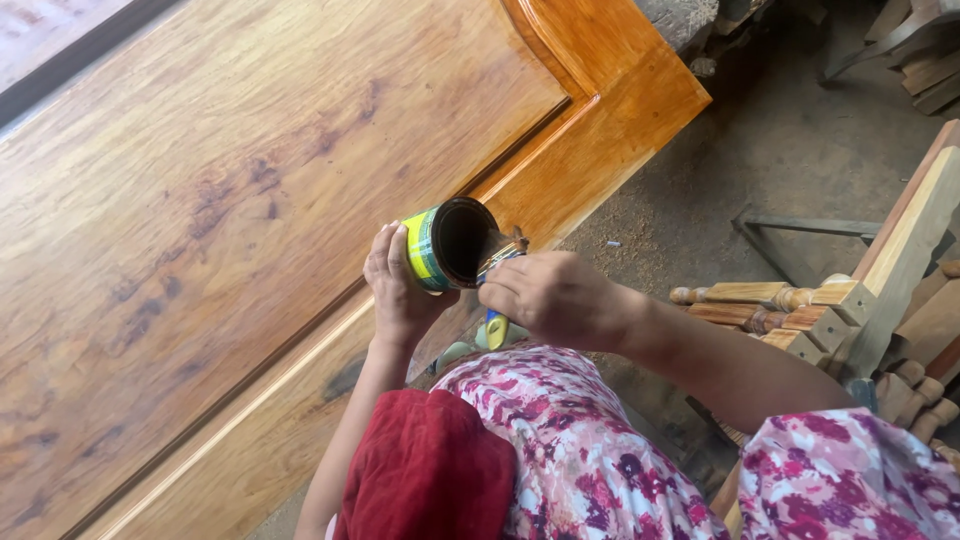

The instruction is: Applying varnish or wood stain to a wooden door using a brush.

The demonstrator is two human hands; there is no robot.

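Observation:
My left hand (395, 283) grips a small round can (450, 243) with a green and yellow label, tilted so its dark open mouth faces right. My right hand (550, 297) is closed around a paintbrush (497, 290) with a blue and yellow handle; its bristle end is at the can's rim. Both hands hover over the lower edge of a large varnished wooden door panel (230, 200) lying flat. My flowered sleeve and a red cloth (430, 470) fill the bottom of the head view.
Turned wooden legs and square posts (790, 310) lie stacked at the right. Beyond the door's corner is a dusty floor (760, 150) with a metal frame (800, 235) and wood scraps (925, 50) at the top right.

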